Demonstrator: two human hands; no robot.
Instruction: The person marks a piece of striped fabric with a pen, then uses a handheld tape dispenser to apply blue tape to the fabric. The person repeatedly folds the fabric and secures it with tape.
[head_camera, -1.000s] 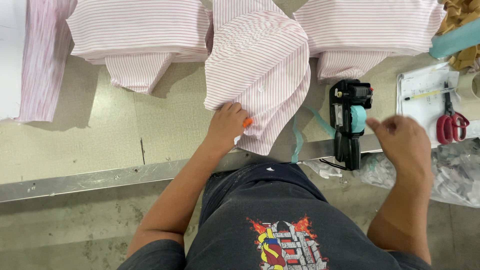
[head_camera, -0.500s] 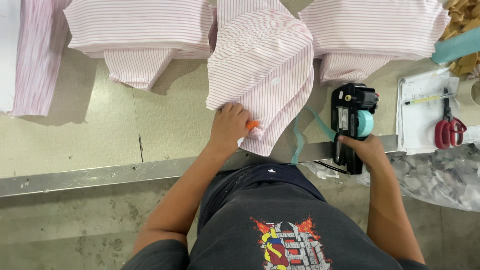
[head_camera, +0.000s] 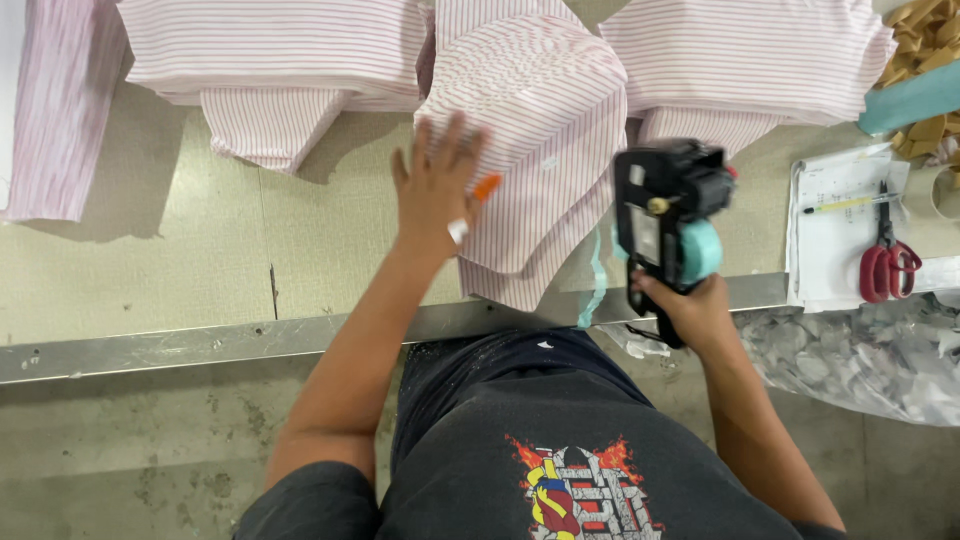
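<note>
Left hand (head_camera: 432, 190) lies flat with fingers spread, grasping nothing, palm down on the near-left edge of a folded pink-striped shirt (head_camera: 535, 140). Thumb side carries something orange and a bit of white at the shirt's edge; too small to tell what they are. The shirt runs up and to the right of that hand, its lower corner hanging toward the metal table edge (head_camera: 200, 345).

Right hand (head_camera: 690, 310) is clenched around the grip of a black tagging gun (head_camera: 665, 215), lifted off the table, blurred. The gun has a teal roll on its right side, just above the hand. A teal strip (head_camera: 597, 285) hangs just left of this hand, between gun and shirt.

Up and left of the left hand: another stack of folded striped shirts (head_camera: 275, 60), one piece drooping below it. Further left, a striped piece (head_camera: 60, 110) at the frame edge. Above the right hand, a third striped stack (head_camera: 745, 55).

Right of the right hand: white paper sheet (head_camera: 830, 240) with a yellow pen (head_camera: 845, 203) and red-handled scissors (head_camera: 885, 262) on it. Below these, a clear plastic bag of scraps (head_camera: 860, 355), just beside the right wrist. Dark printed T-shirt (head_camera: 560, 450) is on the person, between both arms.
</note>
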